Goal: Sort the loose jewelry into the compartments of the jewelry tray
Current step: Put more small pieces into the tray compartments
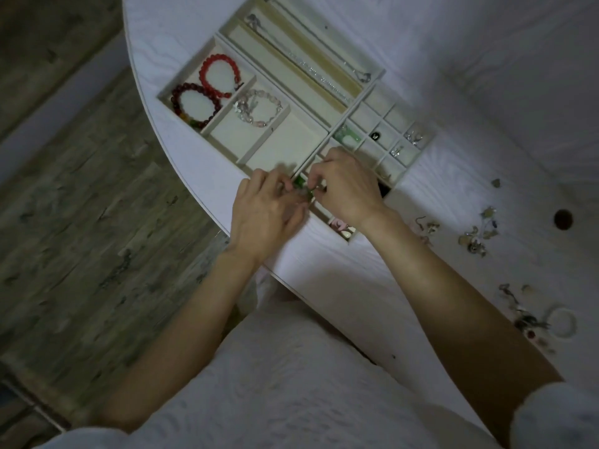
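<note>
Piece: small green piece (299,182) at frame centre, over the jewelry tray (376,80) near edge — pinched between both hands.
Left hand (269,209): fingertips pinching its left end.
Right hand (346,186): pinching its right end — nearer the small compartments.
Axis: roughly left-right; exact shape blurred.

table (421,43): white, matt, faint wood-grain ripple | jewelry tray (293,87) on table: cream lining, matt, cloth-like | red bracelet (217,76) in tray's far-left compartment: glossy round beads | pale bracelet (259,108) in the compartment beside it: translucent beads | floor (64,189) left of table: grey wood-look planks
</note>
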{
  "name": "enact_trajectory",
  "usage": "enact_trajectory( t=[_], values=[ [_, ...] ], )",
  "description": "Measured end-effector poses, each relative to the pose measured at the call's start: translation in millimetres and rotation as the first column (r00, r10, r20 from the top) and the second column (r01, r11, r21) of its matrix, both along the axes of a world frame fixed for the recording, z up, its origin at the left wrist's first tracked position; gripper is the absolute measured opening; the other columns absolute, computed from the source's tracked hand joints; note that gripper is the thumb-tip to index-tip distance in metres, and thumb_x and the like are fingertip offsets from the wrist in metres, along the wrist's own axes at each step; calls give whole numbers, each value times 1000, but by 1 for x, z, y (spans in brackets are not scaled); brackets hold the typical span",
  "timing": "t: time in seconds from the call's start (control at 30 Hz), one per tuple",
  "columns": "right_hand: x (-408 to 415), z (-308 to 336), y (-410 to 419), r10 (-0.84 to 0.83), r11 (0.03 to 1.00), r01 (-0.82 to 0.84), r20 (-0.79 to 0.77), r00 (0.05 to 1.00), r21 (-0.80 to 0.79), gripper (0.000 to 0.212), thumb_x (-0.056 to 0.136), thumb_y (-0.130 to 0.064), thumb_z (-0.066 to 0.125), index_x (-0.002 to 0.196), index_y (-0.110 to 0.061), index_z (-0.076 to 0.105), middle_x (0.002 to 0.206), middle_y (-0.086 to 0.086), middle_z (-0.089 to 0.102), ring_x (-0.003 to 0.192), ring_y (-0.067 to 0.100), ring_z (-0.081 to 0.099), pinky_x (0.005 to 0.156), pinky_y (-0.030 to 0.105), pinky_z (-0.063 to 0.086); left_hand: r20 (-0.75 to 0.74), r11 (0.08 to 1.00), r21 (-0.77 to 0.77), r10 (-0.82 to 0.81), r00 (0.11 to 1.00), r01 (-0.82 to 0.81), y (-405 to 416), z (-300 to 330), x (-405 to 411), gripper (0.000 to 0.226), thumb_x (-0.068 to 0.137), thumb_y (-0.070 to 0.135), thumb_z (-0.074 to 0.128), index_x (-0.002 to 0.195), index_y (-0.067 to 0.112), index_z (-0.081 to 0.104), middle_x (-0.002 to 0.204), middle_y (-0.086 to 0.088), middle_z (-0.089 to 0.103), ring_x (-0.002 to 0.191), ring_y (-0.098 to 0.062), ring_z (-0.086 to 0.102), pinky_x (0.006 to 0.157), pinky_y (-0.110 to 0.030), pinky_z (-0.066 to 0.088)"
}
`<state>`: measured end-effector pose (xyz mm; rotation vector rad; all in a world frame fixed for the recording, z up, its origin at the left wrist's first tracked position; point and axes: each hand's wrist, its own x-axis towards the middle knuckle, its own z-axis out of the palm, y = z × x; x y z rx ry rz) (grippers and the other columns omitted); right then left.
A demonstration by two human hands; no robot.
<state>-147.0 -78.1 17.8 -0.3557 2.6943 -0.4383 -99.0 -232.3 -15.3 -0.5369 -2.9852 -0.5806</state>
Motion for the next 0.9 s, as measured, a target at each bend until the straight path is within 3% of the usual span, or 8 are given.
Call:
enact_trajectory(
  t=[0.27,0.5,0.73,0.9],
  values=[
    [9,-3,3,-53,994,46,-69,996,-101,8,84,-10,65,87,-14,71,100,7,56,94,23,53,64,30,43,-24,999,32,7,1000,-6,-7,1,-10,29,90,35,53,94,15,73,97,-8,60,89,-23,44,72,-28,27],
    [16,-7,9,-116,978,98,-91,989,-183,15,85,-7,64,99,-10,70,106,9,57,97,25,55,72,32,47,24,996,83,38,999,-40,-18,-5,-1,27,88,30,54,103,17,72,101,-10,59,93,-24,42,74,-28,28],
    [26,-8,14,-48,979,11,-183,982,-202,12,85,-8,63,93,-9,72,92,10,57,84,26,56,59,36,51,35,992,122,26,999,-30,-14,-3,-1,27,87,28,54,105,15,71,104,-11,60,95,-24,43,76,-29,30],
    [57,9,45,-213,956,138,-287,934,-259,15,85,-9,59,94,-10,70,93,10,59,88,27,56,74,37,47,70,968,244,-74,995,55,11,21,-5,25,89,25,56,108,13,69,101,-7,63,90,-25,54,78,-34,42]
  ],
)
